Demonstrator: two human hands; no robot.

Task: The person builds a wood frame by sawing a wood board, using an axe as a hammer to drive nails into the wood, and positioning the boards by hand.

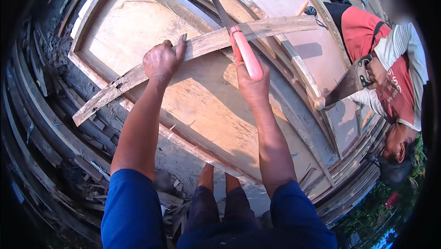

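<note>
A long weathered wooden strip [204, 44] lies across framed wooden panels, from lower left to upper right. My left hand [163, 60] is closed on the strip left of its middle, thumb stretched along the top and the other fingers mostly hidden. My right hand [252, 81] grips the pink handle of a handsaw [247, 54]. Its dark blade crosses the strip right of the middle and points away from me. Whether the teeth have cut into the wood cannot be made out.
Framed panels [202, 97] fill the space before me. At the right a co-worker in a red and white shirt [399, 86] holds another saw [344, 81] at a panel's frame. Scrap lumber [41, 125] is piled on the left. A pencil-like orange stick [302, 8] rests farther off.
</note>
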